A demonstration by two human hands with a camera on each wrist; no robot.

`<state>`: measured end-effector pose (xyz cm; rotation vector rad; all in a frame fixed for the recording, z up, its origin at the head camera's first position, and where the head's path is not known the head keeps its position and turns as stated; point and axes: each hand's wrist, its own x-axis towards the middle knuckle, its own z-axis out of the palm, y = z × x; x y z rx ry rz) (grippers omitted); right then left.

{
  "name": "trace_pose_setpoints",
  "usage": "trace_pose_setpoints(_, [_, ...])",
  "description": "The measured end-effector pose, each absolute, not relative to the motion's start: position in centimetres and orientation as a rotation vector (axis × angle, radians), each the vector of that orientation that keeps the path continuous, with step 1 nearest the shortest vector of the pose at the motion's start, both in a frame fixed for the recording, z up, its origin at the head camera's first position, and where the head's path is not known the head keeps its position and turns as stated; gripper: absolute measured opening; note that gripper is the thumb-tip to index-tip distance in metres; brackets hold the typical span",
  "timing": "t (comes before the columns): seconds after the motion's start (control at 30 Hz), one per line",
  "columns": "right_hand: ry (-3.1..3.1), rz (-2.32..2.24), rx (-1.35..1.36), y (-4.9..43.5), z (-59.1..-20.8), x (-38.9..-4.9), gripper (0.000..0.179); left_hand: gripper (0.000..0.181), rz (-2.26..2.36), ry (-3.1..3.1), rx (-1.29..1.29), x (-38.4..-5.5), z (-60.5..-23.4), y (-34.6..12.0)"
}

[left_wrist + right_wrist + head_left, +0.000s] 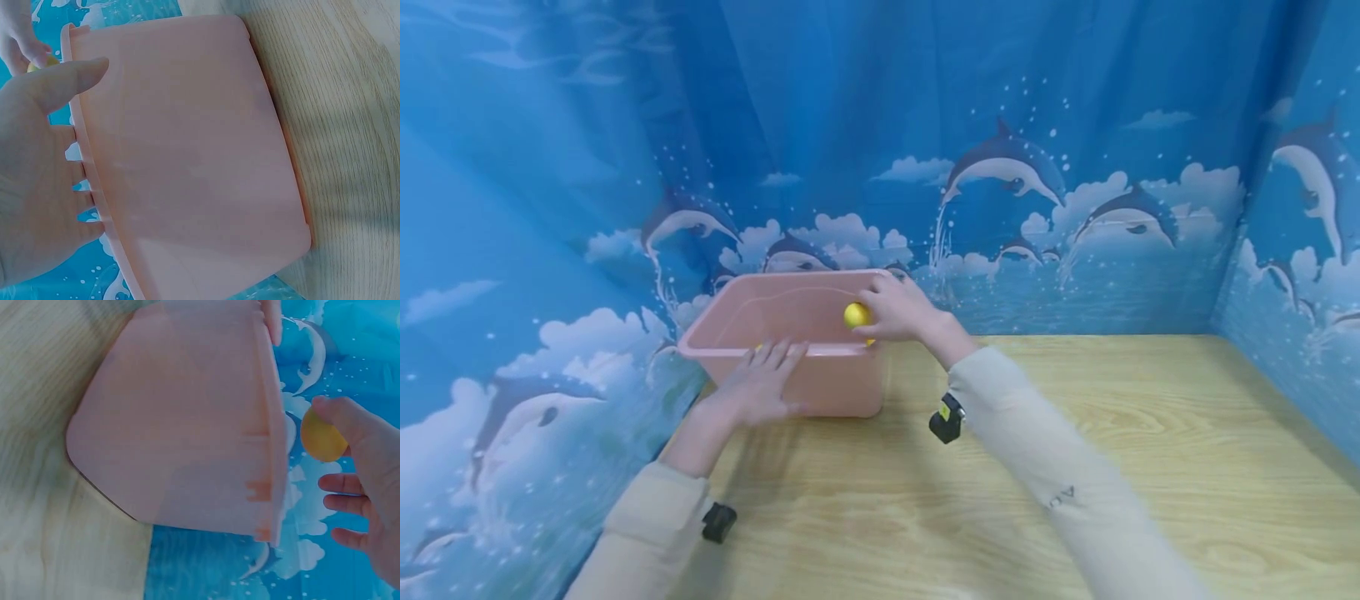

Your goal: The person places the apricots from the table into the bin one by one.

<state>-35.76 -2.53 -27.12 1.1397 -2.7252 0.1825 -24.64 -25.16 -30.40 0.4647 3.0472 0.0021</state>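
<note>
A pink plastic tub [831, 383] stands on the wooden table. Above its right end, my right hand [895, 310] pinches a small yellow ball [857, 315] between thumb and index finger. In the right wrist view the ball [324, 435] shows beyond the rim, the other fingers [347, 505] spread apart from it. My left hand [758, 389] lies at the near rim, fingers reaching over the edge and thumb [81, 75] extended outside the wall. Slivers of yellow show by the left fingertips and below the held ball. Most of the tub's inside is hidden by its near wall.
A blue curtain [1000, 242] printed with dolphins and clouds hangs behind the table and along both sides. The wood-grain tabletop [1112, 417] stretches to the right of the tub. A black wrist camera [947, 419] hangs beneath the right sleeve, another [718, 522] by the left.
</note>
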Motion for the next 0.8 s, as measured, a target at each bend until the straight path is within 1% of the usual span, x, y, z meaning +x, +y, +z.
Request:
trace_pose_setpoints(0.13, [-2.777,0.209,1.081,-2.9,-27.9,-35.7,0.053,0.088,-0.012,3.047,0.446,-24.7,-30.5,-25.0])
trace_pose_setpoints(0.33, [-2.805,0.208,1.036,-3.0,-28.4,-35.7,0.052,0.089,-0.023,3.048,0.43,-24.9,-30.6,-24.7])
trace_pose_setpoints(0.47, [-2.809,0.215,1.039,-2.8,-28.3,-35.7,0.058,0.089,-0.004,3.054,0.444,-24.9,-30.5,-24.7])
trace_pose_setpoints(0.57, [-2.801,0.245,1.041,-2.3,-28.4,-35.6,0.061,0.088,0.007,3.056,0.458,-24.9,-30.5,-24.8])
trace_pose_setpoints(0.8, [-2.713,0.325,1.084,0.1,-29.3,-34.5,0.057,0.088,0.017,3.054,0.447,-24.9,-30.7,-25.1])
